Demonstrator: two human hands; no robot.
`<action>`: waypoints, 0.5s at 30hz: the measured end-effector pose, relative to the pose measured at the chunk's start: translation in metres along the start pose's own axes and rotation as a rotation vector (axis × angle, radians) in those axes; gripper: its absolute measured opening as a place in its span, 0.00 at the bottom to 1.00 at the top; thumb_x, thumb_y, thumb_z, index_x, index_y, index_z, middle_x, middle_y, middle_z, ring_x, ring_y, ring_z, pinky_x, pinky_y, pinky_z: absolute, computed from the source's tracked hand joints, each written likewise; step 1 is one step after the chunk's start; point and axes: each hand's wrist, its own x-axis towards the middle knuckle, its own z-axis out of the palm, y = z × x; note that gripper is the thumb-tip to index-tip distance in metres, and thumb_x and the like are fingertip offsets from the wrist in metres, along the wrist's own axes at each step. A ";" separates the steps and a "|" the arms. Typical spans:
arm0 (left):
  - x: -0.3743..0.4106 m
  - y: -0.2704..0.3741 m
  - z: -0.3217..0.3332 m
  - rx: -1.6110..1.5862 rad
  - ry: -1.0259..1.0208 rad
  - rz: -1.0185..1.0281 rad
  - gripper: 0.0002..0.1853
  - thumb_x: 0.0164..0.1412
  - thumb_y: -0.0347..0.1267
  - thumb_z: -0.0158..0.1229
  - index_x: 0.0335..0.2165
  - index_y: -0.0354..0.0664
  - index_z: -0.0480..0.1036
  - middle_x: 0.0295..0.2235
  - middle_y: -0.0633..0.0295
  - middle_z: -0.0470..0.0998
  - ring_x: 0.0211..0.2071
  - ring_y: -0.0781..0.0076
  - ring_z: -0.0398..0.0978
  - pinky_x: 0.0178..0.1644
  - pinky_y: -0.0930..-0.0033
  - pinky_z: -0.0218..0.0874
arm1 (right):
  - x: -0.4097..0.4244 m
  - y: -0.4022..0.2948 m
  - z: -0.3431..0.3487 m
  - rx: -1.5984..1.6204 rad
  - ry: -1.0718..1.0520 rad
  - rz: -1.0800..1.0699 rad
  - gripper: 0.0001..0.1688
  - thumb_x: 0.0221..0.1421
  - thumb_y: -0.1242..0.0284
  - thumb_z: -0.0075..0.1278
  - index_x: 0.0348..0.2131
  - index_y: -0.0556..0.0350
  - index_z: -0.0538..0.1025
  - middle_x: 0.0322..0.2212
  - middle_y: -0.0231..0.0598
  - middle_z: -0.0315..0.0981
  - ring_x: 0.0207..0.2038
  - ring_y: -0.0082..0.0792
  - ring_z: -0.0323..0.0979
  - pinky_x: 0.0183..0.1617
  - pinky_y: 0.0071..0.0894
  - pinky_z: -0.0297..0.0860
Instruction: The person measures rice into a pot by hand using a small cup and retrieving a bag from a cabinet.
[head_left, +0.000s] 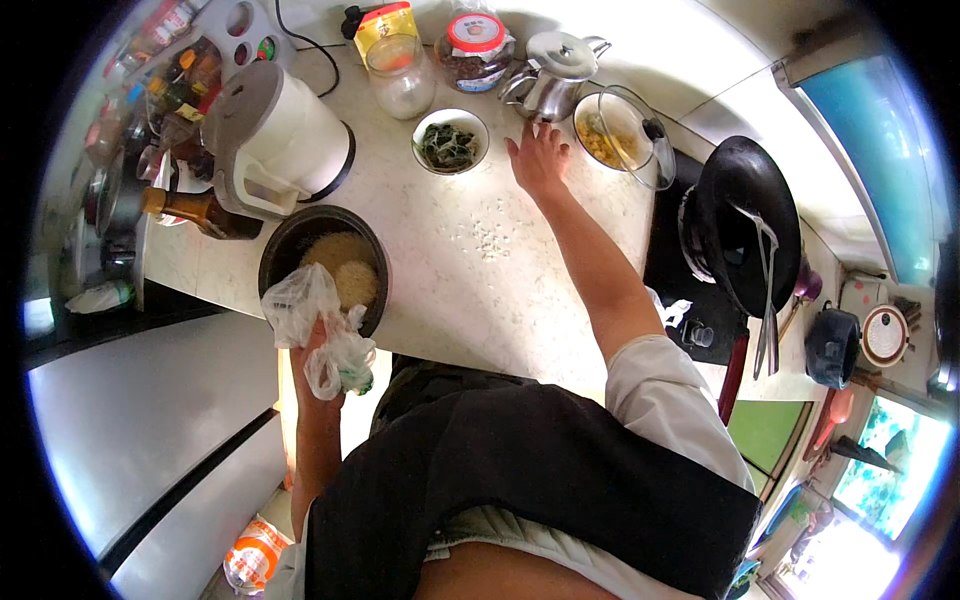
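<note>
A crumpled clear plastic bag (304, 296) is held in my left hand (319, 349), at the near rim of a dark cooking pot (381, 259) that contains pale grain, probably rice. My right hand (541, 161) reaches over the counter with its fingers spread, just before a stainless steel teapot (553, 71); whether the fingertips touch it I cannot tell. Left of that hand is a white bowl with leafy greens (450, 146). To its right stands a bowl of yellow food (607, 135), partly under a tilted glass lid (652, 157). White grains (491, 236) lie scattered on the countertop.
A white appliance (277, 135) and a brown bottle (199, 210) stand at the left. Along the back are a glass jar (401, 82) and a red-lidded jar (474, 56). A black wok (750, 225) with metal utensils sits on the stove at the right.
</note>
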 end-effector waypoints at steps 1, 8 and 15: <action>-0.001 0.001 0.003 0.002 0.021 -0.005 0.19 0.57 0.31 0.47 0.47 0.38 0.58 0.39 0.57 0.68 0.38 0.67 0.69 0.42 0.66 0.65 | 0.000 0.001 0.001 0.013 0.018 0.005 0.35 0.50 0.52 0.42 0.51 0.56 0.60 0.44 0.41 0.60 0.47 0.38 0.58 0.45 0.46 0.59; -0.001 -0.005 -0.005 -0.042 0.034 -0.011 0.19 0.57 0.32 0.47 0.48 0.42 0.58 0.40 0.56 0.67 0.38 0.66 0.69 0.42 0.65 0.64 | 0.001 0.013 0.005 0.015 0.024 -0.019 0.30 0.49 0.53 0.43 0.46 0.54 0.65 0.42 0.39 0.61 0.45 0.39 0.59 0.44 0.47 0.59; -0.005 -0.003 -0.001 -0.033 0.049 0.014 0.19 0.57 0.33 0.46 0.48 0.41 0.58 0.41 0.56 0.67 0.38 0.66 0.68 0.43 0.66 0.65 | -0.030 0.026 0.001 0.544 0.041 -0.221 0.11 0.45 0.67 0.48 0.30 0.53 0.73 0.31 0.42 0.69 0.38 0.43 0.65 0.41 0.41 0.63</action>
